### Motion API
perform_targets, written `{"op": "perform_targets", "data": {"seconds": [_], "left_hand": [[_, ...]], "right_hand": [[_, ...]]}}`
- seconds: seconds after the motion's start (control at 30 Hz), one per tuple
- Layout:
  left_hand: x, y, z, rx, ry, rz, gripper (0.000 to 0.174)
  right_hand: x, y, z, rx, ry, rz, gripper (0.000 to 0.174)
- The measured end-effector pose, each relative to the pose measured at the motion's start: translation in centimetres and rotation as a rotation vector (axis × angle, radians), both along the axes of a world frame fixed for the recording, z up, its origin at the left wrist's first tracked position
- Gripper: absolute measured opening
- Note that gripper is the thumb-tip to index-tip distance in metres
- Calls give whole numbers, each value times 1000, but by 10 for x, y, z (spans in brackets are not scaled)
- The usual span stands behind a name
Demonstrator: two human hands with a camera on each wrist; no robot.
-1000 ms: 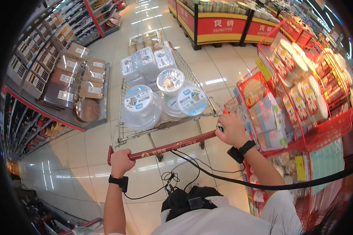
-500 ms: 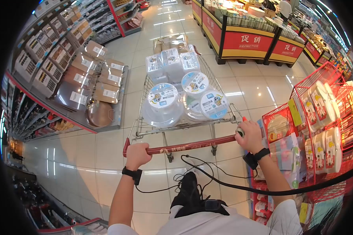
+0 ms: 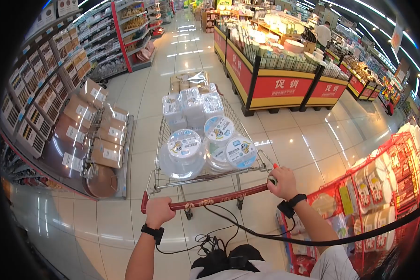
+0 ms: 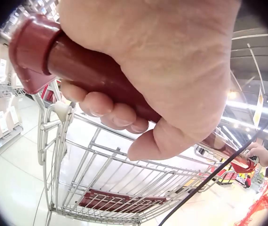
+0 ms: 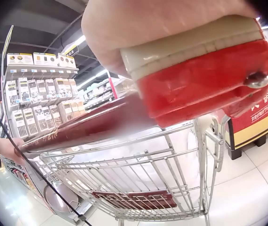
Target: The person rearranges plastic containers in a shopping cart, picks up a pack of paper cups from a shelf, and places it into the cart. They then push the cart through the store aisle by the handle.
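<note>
Near its left end, my left hand (image 3: pixel 159 211) grips the dark red handle (image 3: pixel 228 196) of a wire shopping cart (image 3: pixel 161 163). Its fingers (image 4: pixel 98 102) curl under the bar in the left wrist view. My right hand (image 3: pixel 283 183) holds the other end, at a red and cream fitting (image 5: pixel 204 82); its fingertips are mostly hidden. In the cart's near part stand wrapped stacks of round clear plastic containers (image 3: pixel 184 147) with blue and white labels. Behind them sit wrapped white packs (image 3: pixel 191 105), then brown packs (image 3: pixel 189 81) at the front.
Shelves with chopstick packs and cutting boards (image 3: pixel 109 130) line the left side. Promotional bins (image 3: pixel 284 88) with red and yellow panels stand ahead right. A red wire rack (image 3: pixel 345 186) is close on my right. Tiled aisle floor (image 3: pixel 182 51) runs ahead. Black cables (image 3: pixel 266 238) hang below the handle.
The cart has rolled forward along the aisle, with the bins now nearer and the red rack lower at the right. The head view has tilted up. Both hands keep their hold on the handle.
</note>
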State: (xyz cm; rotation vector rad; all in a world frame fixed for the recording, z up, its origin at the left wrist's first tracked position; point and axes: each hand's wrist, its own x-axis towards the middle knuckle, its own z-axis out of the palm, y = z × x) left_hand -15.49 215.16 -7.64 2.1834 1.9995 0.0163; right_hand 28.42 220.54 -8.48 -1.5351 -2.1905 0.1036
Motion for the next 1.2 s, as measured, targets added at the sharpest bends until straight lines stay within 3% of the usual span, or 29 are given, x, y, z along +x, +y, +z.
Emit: {"op": "perform_targets", "data": {"seconds": [0.57,1.2], "left_hand": [[15,224,-18,-13,58,51,15],[21,428,-34,11,39,129,15]], "right_hand": [[19,255,-44,1,93,71,23],[10,475,-37,-28,79,86,19]]}}
